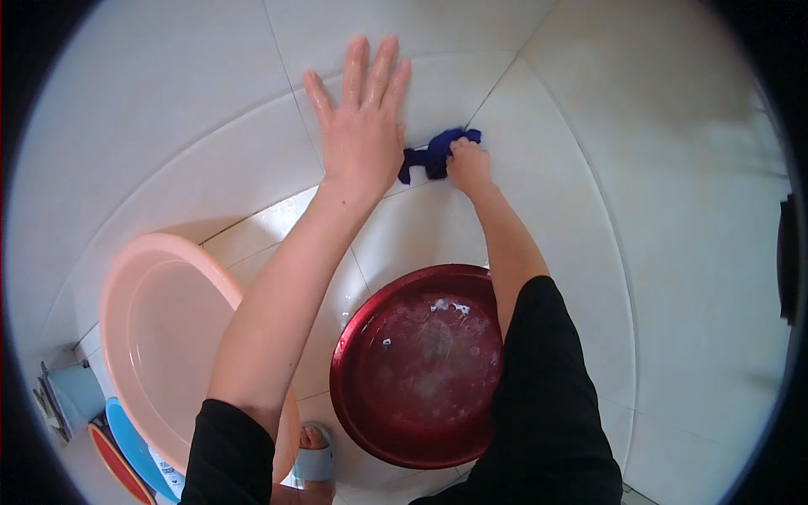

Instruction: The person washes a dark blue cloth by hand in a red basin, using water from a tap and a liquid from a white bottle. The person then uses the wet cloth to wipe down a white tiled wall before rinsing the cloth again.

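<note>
My left hand [364, 126] lies flat against the white wall tiles [221, 145], fingers spread, holding nothing. To its right, my right hand [469, 165] grips a dark blue cloth [445, 150] low in the corner, where the two walls meet the floor. One end of the cloth trails left to beside my left wrist. Below my hands, a dark red basin [416, 379] holds cloudy water with some suds. My right forearm and sleeve cover its right edge.
At left stands a large pink tub [167, 328], partly behind my left arm. Beside it are a blue basin [129, 442], a red basin [117, 461] and a light blue bin [77, 388]. A foot in a grey-blue slipper [314, 461] rests on the floor tiles [315, 372]. A dark object [788, 259] sits at the far right.
</note>
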A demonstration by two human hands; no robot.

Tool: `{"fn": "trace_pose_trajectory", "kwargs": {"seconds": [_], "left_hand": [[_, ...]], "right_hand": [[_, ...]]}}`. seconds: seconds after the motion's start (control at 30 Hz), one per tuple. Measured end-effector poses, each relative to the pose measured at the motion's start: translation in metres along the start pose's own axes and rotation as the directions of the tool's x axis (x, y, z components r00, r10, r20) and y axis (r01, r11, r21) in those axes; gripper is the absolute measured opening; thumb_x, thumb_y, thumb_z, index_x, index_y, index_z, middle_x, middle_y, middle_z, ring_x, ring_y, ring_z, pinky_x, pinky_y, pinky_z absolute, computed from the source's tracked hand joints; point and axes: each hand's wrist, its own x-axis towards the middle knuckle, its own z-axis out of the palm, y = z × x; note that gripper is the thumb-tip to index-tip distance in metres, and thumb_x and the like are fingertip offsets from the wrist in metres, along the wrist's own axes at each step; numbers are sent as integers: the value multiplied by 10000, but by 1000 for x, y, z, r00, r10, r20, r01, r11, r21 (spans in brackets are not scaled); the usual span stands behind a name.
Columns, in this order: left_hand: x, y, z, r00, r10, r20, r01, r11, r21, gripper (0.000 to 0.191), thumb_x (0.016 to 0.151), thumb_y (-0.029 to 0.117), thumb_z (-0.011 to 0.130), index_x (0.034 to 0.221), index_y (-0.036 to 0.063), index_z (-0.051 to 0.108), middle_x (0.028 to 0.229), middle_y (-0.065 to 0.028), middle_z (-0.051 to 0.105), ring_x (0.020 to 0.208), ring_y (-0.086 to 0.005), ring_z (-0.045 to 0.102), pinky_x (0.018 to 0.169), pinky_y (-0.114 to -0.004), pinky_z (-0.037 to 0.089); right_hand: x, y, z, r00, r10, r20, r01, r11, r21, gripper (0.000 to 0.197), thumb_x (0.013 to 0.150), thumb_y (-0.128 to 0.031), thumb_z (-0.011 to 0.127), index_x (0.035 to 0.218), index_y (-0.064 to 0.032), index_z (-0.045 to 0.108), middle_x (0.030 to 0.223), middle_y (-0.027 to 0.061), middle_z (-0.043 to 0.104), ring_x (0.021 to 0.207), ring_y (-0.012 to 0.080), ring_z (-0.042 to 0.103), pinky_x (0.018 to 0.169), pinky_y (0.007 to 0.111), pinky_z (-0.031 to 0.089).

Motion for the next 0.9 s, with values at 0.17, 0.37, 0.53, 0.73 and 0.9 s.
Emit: {"fn": "trace_pose_trajectory", "kwargs": {"seconds": [0.17,0.37,0.53,0.73,0.9], "left_hand": [[3,-2,4,998,-28,54,25,998,50,689,715,328,638,1329,190,358,1446,-11,181,1342,-279,96,934,-664,212],[-6,-8,9,994,-28,104,25,999,25,709,721,359,635,1339,181,337,1459,7,110,1348,-272,36,941,-669,202],[-13,-13,-5,996,-79,-40,61,938,-341,535,769,176,582,1273,111,412,1430,-33,212,1332,-273,143,1008,-572,193],[-12,-69,-31,718,-538,-442,68,686,-725,385,786,22,467,1170,10,469,1375,-169,303,1267,-324,284,1022,-411,235],[-10,-60,-23,735,-508,-449,166,777,-607,272,800,79,481,1035,-56,497,1417,-244,146,1308,-417,121,1046,-455,168]], "right_hand": [[-15,-18,-32,610,500,615,-473,-393,789,161,866,-176,504,761,-59,541,597,30,498,465,103,427,384,241,320],[49,-101,-225,807,375,-457,537,-141,832,258,891,-166,485,1104,-19,489,958,53,541,887,119,488,841,239,371],[128,-86,-199,236,344,-909,184,903,389,560,876,-412,461,1133,85,475,1256,268,373,1172,387,316,976,498,215],[76,-231,-158,378,131,-917,377,882,282,248,701,-217,615,914,-94,586,1008,77,458,1088,245,365,867,443,250],[44,-177,-60,444,-207,-872,601,791,118,283,654,-111,654,886,-273,643,1139,-9,396,1099,205,371,827,364,379]]}}
